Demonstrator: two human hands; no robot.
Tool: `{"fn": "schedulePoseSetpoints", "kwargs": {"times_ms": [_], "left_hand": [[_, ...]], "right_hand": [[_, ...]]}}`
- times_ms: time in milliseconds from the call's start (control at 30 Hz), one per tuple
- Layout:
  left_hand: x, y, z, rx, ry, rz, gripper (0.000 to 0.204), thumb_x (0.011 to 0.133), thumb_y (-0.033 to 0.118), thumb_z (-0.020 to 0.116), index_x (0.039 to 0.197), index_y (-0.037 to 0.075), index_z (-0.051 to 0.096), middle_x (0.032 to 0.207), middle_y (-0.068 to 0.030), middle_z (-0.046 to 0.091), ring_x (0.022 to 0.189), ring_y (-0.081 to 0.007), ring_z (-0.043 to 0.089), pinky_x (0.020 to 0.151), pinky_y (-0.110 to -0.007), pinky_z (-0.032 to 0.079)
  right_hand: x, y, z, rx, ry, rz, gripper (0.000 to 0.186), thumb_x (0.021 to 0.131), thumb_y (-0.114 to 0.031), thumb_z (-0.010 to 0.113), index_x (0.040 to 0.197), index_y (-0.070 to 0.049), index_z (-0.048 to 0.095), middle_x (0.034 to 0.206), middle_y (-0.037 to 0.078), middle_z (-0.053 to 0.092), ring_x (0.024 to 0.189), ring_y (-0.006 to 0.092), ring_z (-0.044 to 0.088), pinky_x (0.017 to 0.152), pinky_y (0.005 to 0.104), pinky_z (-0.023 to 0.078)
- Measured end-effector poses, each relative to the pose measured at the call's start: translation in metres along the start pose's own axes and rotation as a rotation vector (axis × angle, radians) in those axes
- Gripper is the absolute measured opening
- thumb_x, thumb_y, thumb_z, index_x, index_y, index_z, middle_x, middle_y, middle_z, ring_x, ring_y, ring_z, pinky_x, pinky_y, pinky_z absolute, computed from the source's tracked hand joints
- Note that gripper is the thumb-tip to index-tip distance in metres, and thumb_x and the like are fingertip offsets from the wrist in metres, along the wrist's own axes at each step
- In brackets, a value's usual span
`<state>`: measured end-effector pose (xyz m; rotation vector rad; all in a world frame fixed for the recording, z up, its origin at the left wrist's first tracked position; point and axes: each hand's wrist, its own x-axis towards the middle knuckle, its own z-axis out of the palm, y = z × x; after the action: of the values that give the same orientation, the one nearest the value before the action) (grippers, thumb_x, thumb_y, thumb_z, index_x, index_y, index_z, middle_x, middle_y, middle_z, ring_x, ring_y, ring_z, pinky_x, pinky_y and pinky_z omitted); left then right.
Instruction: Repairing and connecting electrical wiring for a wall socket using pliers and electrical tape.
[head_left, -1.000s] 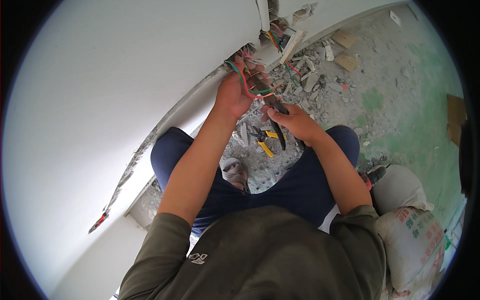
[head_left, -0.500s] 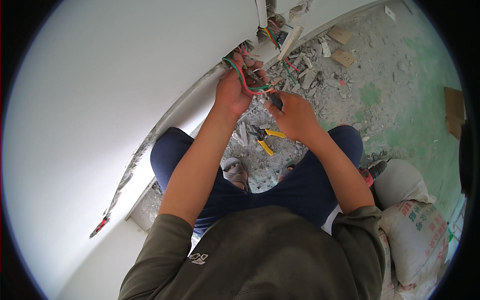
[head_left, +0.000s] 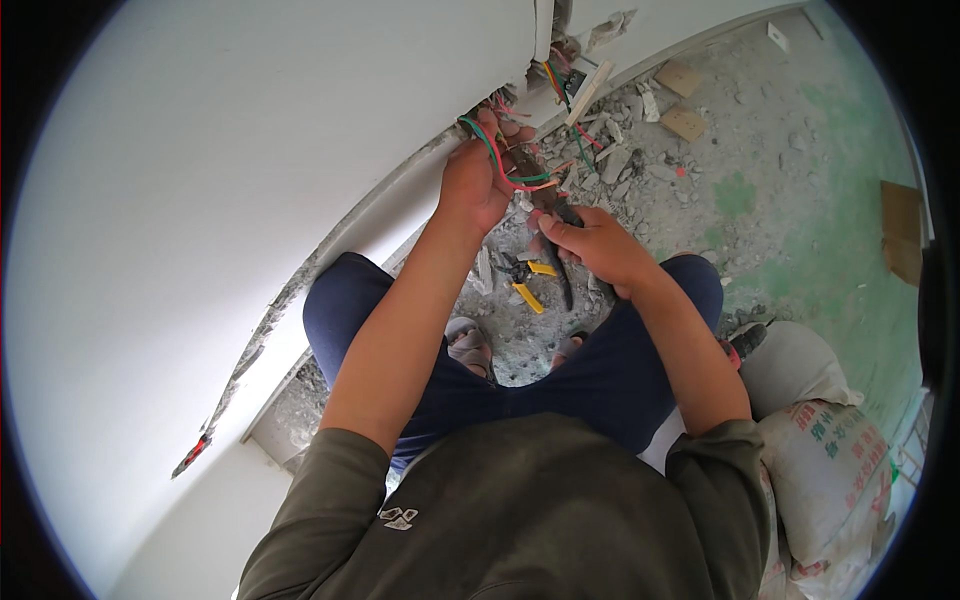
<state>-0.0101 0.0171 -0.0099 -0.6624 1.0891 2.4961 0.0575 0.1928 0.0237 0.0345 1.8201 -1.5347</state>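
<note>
At the broken opening low in the white wall, my left hand [head_left: 476, 182] is closed around electrical wires. A green wire [head_left: 528, 180] and a red wire [head_left: 500, 166] loop over its palm, their ends toward the right, one showing bare copper. My right hand [head_left: 600, 245] grips dark-handled pliers [head_left: 567, 280] with the handles apart. Their worn metal head lies beside my left fingers, close to the wire ends. Whether the jaws touch a wire I cannot tell. Below, yellow-handled pliers [head_left: 527, 297] lie on the floor between my feet.
Rubble [head_left: 615, 160] is strewn along the wall base. A socket box with more wires [head_left: 574, 84] hangs by a second hole. Cardboard pieces [head_left: 683, 124] lie beyond. Filled sacks [head_left: 825, 470] stand at my right, near a red and black tool [head_left: 745, 345]. A red-handled tool [head_left: 190, 456] is at far left.
My right hand has drawn back toward me and right. The pliers' handles are now spread and more of the tool shows. The left hand still holds the wires.
</note>
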Motion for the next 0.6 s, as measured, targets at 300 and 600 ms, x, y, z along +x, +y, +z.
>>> {"fn": "schedulePoseSetpoints", "kwargs": {"times_ms": [300,600], "left_hand": [[-0.011,0.009,0.013,0.017,0.06,-0.051,0.035,0.094,0.039,0.056,0.098,0.004,0.057,0.093,-0.0114,0.063,0.084,-0.0239,0.061,0.073,-0.042,0.054],[-0.006,0.005,0.004,0.018,0.031,-0.025,0.043,0.092,0.047,0.055,0.102,0.005,0.057,0.1,-0.0093,0.061,0.089,-0.0228,0.058,0.08,-0.045,0.051]], "right_hand": [[-0.006,-0.013,0.03,0.579,-0.151,0.161,0.037,0.096,-0.039,0.05,0.11,-0.007,0.063,0.093,0.005,0.068,0.075,0.009,0.053,0.07,0.0249,0.042],[-0.015,-0.02,0.021,-0.369,0.32,0.027,0.036,0.09,-0.031,0.057,0.111,-0.002,0.058,0.094,0.02,0.066,0.091,0.0376,0.062,0.078,0.0424,0.048]]}}
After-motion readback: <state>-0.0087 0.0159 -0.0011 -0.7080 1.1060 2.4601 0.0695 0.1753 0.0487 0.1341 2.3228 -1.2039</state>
